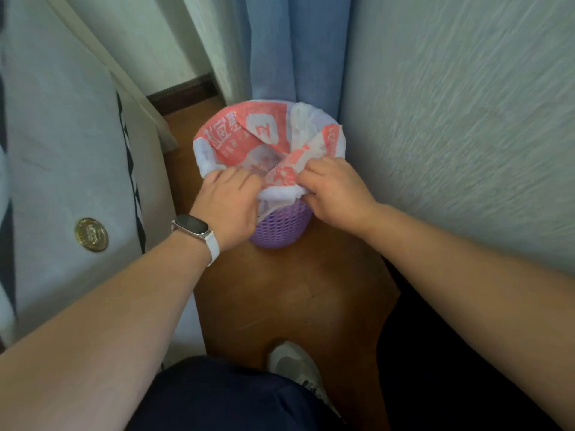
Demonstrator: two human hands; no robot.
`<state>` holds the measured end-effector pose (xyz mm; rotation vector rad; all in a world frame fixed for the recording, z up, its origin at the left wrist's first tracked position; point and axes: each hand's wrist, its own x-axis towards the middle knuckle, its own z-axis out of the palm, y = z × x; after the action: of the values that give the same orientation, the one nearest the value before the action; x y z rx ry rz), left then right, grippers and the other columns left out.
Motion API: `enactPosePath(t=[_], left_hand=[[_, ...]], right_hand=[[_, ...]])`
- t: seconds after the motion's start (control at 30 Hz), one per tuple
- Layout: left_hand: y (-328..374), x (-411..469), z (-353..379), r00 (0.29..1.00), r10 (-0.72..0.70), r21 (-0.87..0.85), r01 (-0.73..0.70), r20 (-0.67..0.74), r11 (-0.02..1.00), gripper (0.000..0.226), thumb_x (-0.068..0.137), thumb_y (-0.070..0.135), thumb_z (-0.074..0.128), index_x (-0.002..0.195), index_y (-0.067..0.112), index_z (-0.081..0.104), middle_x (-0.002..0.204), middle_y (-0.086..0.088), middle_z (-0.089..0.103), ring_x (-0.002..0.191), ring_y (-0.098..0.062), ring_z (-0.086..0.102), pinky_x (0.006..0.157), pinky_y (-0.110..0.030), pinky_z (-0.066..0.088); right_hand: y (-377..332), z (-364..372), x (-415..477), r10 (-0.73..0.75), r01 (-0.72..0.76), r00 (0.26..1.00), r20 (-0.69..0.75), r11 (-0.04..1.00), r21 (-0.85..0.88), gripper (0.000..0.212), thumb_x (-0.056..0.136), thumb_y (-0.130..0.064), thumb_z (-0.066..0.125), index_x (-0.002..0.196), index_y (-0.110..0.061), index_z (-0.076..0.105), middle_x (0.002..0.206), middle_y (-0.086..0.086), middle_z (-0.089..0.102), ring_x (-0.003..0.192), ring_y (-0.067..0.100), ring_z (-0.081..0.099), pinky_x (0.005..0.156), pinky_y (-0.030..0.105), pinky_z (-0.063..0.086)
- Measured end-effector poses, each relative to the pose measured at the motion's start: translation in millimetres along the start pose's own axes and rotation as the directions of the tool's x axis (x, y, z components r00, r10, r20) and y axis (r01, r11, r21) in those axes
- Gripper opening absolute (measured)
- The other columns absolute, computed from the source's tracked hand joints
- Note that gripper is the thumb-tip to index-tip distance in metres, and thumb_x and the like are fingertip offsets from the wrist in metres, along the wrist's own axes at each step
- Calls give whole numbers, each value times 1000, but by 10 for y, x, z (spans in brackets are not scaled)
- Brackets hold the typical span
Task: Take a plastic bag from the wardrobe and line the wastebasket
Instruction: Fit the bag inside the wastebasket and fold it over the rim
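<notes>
A small purple perforated wastebasket (280,227) stands on the wooden floor in a narrow gap. A white plastic bag with red print (249,132) sits inside it, its edge folded over the far and side rim. My left hand (228,205), with a white watch on the wrist, grips the bag's edge at the near left rim. My right hand (334,189) pinches the bag's edge at the near right rim. The bag's near edge is bunched between both hands.
A bed with a light cover (68,169) fills the left side. A textured wall (451,119) runs close on the right, and a blue curtain (289,48) hangs behind the basket. My shoe (295,365) rests on the wooden floor (280,293) below.
</notes>
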<state>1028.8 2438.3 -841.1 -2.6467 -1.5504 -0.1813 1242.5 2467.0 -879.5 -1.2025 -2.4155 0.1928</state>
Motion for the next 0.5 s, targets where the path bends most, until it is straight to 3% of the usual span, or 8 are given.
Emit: enactPosePath(t=[0.1, 0.3, 0.5], left_hand=[[4, -67, 72, 995, 24, -19, -22, 98, 1000, 20, 75, 14, 51, 92, 9, 60, 87, -10, 62, 81, -34, 57, 74, -43, 42], [18, -165, 98, 988, 11, -126, 9, 156, 992, 10, 77, 20, 50, 83, 13, 55, 76, -5, 58, 69, -28, 53, 62, -32, 34], [-10, -255, 174, 958, 32, -131, 6, 285, 991, 22, 78, 28, 48, 88, 16, 64, 81, -2, 62, 74, -23, 56, 65, -37, 49]], right_hand=[[-11, 71, -93, -21, 22, 998, 53, 999, -27, 10, 69, -11, 63, 79, -9, 61, 75, 10, 53, 69, 32, 52, 62, 33, 31], [-77, 99, -117, -33, 37, 991, 127, 999, -26, 10, 71, -16, 62, 79, -10, 60, 76, 7, 52, 70, 30, 50, 64, 36, 35], [-65, 69, -198, -8, 9, 967, 254, 1000, -2, 21, 75, -26, 62, 93, -15, 62, 89, 3, 55, 84, 25, 51, 78, 40, 42]])
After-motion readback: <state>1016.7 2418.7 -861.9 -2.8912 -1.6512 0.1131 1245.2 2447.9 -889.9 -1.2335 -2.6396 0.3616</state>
